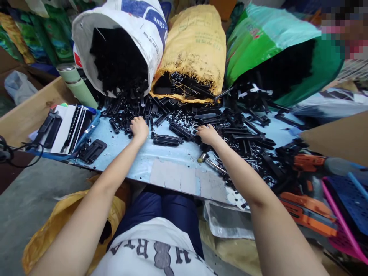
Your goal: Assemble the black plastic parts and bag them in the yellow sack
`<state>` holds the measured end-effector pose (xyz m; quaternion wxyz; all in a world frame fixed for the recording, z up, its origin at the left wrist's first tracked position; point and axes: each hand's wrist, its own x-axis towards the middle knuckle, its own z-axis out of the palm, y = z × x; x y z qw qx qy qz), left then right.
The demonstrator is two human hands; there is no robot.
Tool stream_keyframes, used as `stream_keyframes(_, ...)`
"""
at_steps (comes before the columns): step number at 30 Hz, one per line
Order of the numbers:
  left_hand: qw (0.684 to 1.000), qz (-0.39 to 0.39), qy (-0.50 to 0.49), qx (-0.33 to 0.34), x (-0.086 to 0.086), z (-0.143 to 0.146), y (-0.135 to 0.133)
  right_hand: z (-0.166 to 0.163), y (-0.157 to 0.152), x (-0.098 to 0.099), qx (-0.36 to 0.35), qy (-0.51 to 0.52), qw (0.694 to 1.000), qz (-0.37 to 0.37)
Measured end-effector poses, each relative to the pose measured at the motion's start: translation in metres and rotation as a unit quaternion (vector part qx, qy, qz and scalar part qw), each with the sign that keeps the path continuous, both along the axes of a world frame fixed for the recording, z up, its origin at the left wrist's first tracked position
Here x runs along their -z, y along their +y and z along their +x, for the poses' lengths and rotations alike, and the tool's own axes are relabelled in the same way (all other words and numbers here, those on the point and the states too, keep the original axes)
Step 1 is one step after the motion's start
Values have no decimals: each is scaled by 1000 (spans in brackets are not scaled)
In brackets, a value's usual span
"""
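A white top [148, 265] — dark lettering [142, 247] flanking a grey, rounded figure [162, 256] — meets navy-blue trousers [178, 210].

Beyond the left fingers [135, 122] and right fingers [202, 130] lie three sacks: one white sack [156, 43], one yellow sack [195, 42], one green sack [260, 44]. Left of the left fingers — one flask [76, 85], one blue tray [94, 128]. Right of the right fingers: one orange drill [309, 163]. Near both, black parts [166, 140] and screws [181, 117] — too many to count.
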<state>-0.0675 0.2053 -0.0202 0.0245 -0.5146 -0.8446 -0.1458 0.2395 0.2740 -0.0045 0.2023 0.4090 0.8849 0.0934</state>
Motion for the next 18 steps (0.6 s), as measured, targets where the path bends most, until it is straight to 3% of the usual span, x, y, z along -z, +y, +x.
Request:
stream_keyframes(3,998,-46,7,-37,1,-26,0,2,-1,4,3,-3,1000,-11)
stream_keyframes(8,991,-93,36,90,11,-33,-27,4,-6,-14,-6,7,1000,12)
stream_keyframes(11,984,-103,25,146,16,-33,-56,3,-26,-35,-12,114,990,78)
stream_keyframes(13,984,-82,11,159,18,-33,-74,-3,-48,-44,-12,206,975,80)
stream_keyframes(16,993,-22,-1,112,17,-31,-83,-22,-84,-39,26,356,933,-49)
stream_keyframes(18,998,-24,-12,65,13,-29,-77,-38,-103,-27,70,442,876,-180)
